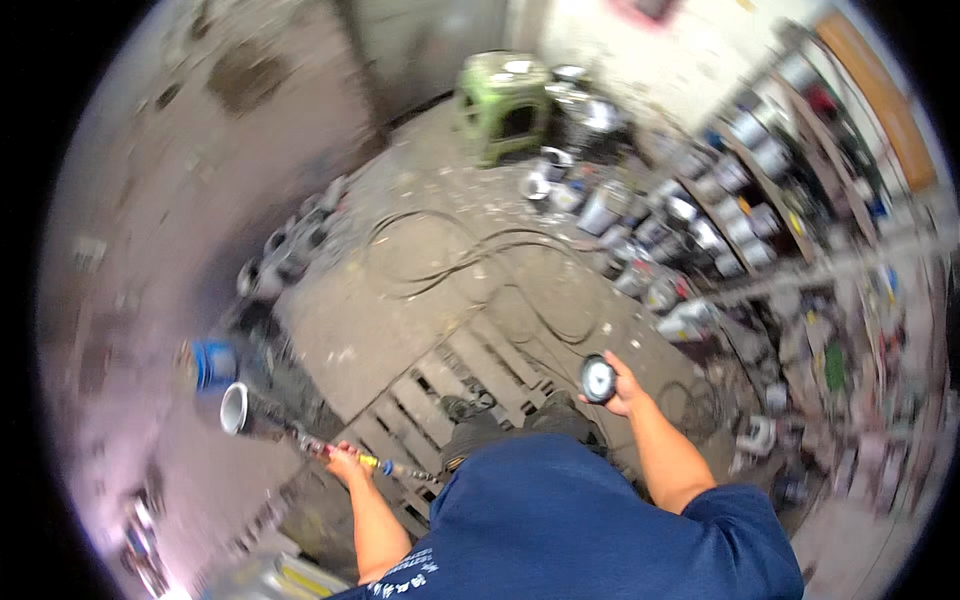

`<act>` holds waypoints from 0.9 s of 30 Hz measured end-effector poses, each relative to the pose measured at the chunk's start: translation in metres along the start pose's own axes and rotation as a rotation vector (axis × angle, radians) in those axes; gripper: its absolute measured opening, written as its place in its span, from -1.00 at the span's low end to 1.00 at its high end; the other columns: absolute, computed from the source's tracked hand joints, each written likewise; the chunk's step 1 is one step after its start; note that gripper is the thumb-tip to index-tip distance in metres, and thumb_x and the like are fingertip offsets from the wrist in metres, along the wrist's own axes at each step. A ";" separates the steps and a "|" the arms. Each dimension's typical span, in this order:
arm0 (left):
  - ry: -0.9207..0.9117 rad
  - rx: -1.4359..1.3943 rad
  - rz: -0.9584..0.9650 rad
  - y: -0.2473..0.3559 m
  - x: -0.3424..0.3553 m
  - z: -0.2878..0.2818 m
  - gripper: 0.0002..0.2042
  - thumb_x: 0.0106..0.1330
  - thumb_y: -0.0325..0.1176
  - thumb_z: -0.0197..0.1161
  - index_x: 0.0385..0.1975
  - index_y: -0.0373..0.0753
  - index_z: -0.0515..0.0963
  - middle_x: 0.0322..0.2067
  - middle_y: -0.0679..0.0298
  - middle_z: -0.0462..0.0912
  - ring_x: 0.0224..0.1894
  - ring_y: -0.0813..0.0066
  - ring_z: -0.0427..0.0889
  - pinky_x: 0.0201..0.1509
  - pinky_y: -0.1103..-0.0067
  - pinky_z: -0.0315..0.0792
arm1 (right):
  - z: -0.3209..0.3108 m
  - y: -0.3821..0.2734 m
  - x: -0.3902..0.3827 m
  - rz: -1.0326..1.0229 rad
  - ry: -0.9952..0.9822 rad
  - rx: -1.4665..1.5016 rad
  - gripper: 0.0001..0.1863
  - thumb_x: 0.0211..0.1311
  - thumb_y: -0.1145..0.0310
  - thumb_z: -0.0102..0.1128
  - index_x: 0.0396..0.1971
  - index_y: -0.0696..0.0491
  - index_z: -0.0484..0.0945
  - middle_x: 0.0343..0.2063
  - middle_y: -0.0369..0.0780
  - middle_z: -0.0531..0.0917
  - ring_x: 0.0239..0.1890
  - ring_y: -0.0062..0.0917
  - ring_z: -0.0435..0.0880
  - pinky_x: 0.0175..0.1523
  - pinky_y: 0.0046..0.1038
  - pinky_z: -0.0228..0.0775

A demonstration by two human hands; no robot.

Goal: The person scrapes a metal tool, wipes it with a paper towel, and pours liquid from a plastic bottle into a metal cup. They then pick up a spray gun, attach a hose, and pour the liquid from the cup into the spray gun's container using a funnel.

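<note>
Well, left hand (345,462): its fingers are wrapped around a long tool (372,461) with bits of yellow and blue on it
Long tool: it pokes out on both sides of the left hand; a cup with a pale rim (235,408) is near its far end, but I cannot tell if the two are joined
Right hand (625,388): it grips a round black thing (598,380) with a white middle, the thumb side at its edge
Done so far: it looks like both things are picked up, one in each hand
Not done yet: the two things are well apart and do not touch; how much work is left, I cannot tell
Slatted wood (412,420): it lies between the hands, under the feet, and its gaps could catch a toe
Hose (480,250): it lies in loops on the floor (340,300) ahead of both hands, so it might trip someone
Blue tin (212,365): it is past the left hand, just beside the cup
Silvery round parts (708,235): they crowd the side beyond the right hand, so room looks tight there
Green stool (500,105): it is far ahead of both hands
Room to move: the most seems to be straight ahead, over the hose
</note>
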State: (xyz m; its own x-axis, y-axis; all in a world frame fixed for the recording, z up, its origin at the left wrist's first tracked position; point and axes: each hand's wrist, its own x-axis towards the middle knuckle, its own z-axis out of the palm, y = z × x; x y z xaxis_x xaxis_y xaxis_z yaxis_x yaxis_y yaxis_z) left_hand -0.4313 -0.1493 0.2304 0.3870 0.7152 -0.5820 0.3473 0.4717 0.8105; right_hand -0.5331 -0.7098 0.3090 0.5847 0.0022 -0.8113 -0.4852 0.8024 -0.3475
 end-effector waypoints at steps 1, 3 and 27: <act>-0.083 -0.026 0.076 0.000 -0.016 0.016 -0.69 0.37 0.12 -0.15 -0.38 0.02 0.23 -0.66 0.36 0.36 -0.74 0.57 0.25 -0.71 0.60 0.18 | -0.008 0.002 -0.012 -0.034 -0.012 0.076 -0.51 0.16 -0.15 0.09 -0.17 -0.02 0.55 -0.26 -0.20 0.63 -0.20 -0.27 0.60 -0.13 -0.03 0.48; -0.365 -0.040 0.044 0.013 -0.063 0.045 -0.60 0.34 0.22 -0.16 -0.31 -0.01 0.30 -0.60 0.42 0.35 -0.66 0.63 0.26 -0.62 0.66 0.19 | -0.030 0.005 -0.033 -0.104 -0.018 0.170 -0.50 0.16 -0.14 0.10 -0.16 -0.01 0.54 -0.27 -0.20 0.64 -0.21 -0.27 0.62 -0.14 -0.02 0.48; -1.752 0.891 0.348 -0.158 -0.539 0.236 -0.82 0.23 -0.39 0.20 -0.24 -0.31 0.47 -0.53 0.34 0.49 -0.54 0.65 0.42 -0.51 0.70 0.27 | -0.230 -0.068 -0.169 -0.659 -0.106 0.657 -0.75 0.17 0.28 0.21 -0.23 0.08 0.49 -0.33 -0.27 0.61 -0.25 -0.53 0.61 -0.09 -0.40 0.47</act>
State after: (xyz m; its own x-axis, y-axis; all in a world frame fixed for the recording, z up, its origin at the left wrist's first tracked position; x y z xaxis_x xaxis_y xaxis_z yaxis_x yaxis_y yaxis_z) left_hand -0.4925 -0.7308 0.4007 0.5892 -0.7489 -0.3033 0.1215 -0.2891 0.9496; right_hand -0.7486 -0.9018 0.3610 0.6831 -0.5443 -0.4869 0.4107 0.8376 -0.3602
